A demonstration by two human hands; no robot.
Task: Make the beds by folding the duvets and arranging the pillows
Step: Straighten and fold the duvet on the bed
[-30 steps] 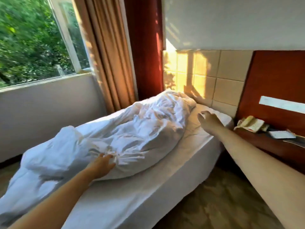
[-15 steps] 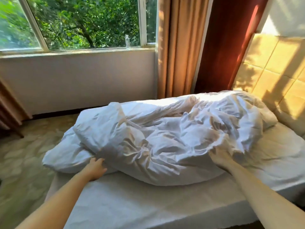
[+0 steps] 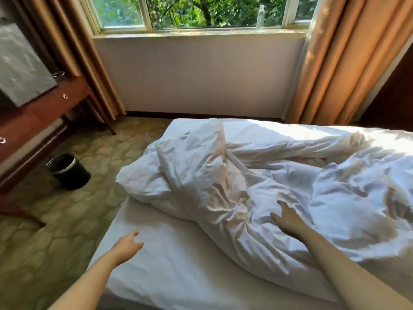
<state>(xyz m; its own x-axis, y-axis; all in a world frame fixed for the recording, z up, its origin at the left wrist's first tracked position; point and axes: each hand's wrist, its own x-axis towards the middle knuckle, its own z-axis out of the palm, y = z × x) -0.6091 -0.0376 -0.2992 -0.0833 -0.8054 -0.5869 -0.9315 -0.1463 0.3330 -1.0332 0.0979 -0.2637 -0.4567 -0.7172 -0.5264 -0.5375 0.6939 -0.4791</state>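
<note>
Right hand (image 3: 288, 218) spread, palm down on the crumpled white duvet (image 3: 245, 171), nothing pinched. Left hand (image 3: 128, 243) loosely open over the bare sheet near a corner of the bed (image 3: 178, 271), holding nothing; touching the sheet or not, unclear. Duvet heaped lengthwise on the mattress, one end bunched near the foot. Beyond, on the patterned floor, a black bin (image 3: 69, 173) beside a wooden desk (image 3: 33, 124). Farther off, a clear bottle (image 3: 260, 16) upright on the windowsill.
</note>
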